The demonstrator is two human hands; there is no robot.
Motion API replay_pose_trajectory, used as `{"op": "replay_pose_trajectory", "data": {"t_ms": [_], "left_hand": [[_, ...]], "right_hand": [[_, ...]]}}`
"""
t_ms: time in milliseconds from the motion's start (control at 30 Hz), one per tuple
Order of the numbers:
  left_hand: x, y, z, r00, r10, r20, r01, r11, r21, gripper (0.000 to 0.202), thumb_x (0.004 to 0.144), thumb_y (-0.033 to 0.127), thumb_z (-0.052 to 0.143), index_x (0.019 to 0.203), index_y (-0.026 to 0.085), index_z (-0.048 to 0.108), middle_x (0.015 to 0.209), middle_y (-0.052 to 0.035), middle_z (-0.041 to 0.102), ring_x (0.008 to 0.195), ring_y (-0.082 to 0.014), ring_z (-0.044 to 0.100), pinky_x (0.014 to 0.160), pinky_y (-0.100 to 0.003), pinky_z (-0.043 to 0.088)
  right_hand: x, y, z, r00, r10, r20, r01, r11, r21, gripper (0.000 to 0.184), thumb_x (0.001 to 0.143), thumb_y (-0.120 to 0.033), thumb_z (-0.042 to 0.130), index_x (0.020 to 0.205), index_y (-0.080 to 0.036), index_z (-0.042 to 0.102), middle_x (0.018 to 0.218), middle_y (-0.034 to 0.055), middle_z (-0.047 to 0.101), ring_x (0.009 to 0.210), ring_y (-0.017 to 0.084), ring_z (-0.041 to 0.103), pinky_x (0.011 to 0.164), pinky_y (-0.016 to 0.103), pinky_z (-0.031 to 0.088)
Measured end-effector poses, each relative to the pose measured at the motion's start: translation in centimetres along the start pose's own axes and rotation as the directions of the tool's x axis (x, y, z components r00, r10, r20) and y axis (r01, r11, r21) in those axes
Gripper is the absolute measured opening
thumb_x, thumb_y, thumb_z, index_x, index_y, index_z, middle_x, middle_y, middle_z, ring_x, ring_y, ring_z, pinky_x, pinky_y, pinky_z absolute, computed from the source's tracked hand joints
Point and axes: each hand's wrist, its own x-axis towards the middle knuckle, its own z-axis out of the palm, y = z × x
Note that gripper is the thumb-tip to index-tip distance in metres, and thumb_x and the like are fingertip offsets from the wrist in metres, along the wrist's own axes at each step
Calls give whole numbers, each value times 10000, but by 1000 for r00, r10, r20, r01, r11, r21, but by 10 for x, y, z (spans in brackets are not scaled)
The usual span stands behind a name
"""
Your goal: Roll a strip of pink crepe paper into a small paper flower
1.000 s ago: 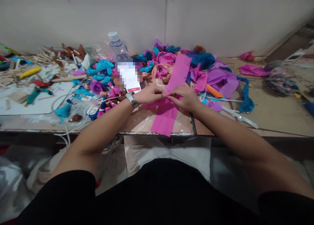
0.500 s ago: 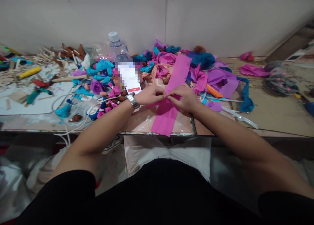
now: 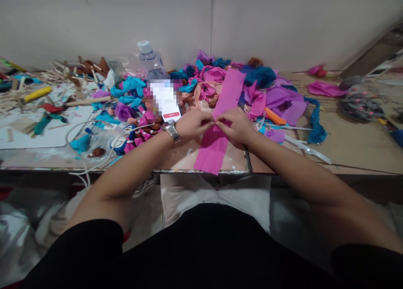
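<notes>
at the worktable (image 3: pixel 176 159), over a slanting pink strip (image 3: pixel 210 156)
beside a phone (image 3: pixel 168 102), pressing thumb to fingers with the left hand (image 3: pixel 192 125); above the strip's middle, doing likewise with the right hand (image 3: pixel 237 126) (on paper or not, cannot tell); farther right, an orange tool (image 3: pixel 275 116)

The workbench (image 3: pixel 178 161) carries a pink strip (image 3: pixel 210 152), a white sheet (image 3: pixel 47 138) and brown cardboard (image 3: pixel 362 142).

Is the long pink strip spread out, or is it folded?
Spread lengthwise: the pink strip stretches from the colourful pile to the table's front edge. Beneath the fingers, I cannot tell.
</notes>
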Motion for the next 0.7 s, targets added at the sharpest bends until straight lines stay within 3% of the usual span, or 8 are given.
{"op": "replay_pose_trajectory", "data": {"t_ms": [233,500,700], "left_hand": [[0,0,5,998,38,-43,-34,996,81,261,1008,300,563,858,185,744,715,-40,691,639,-158,559,667,-312,339],[-1,1,9,995,48,-87,-34,987,160,284,1048,315,534,941,188,765,837,-69,756,752,-187,640,708,-325,361],[0,-6,10,995,35,-89,-16,979,203,290,1052,337,546,961,200,785,863,-67,782,805,-204,695,712,-333,383]], "right_hand": [[1,1,0,1000,19,24,-18,1000,-23,142,956,-308,650,931,-225,763,952,80,811,947,301,691,887,460,414],[2,-5,2,998,67,21,-66,996,-62,102,950,-263,630,883,-228,697,934,72,780,985,302,642,963,491,363],[0,-1,0,997,79,8,-78,995,-66,133,976,-336,662,960,-231,740,1004,71,806,1033,315,636,994,503,332]]}}
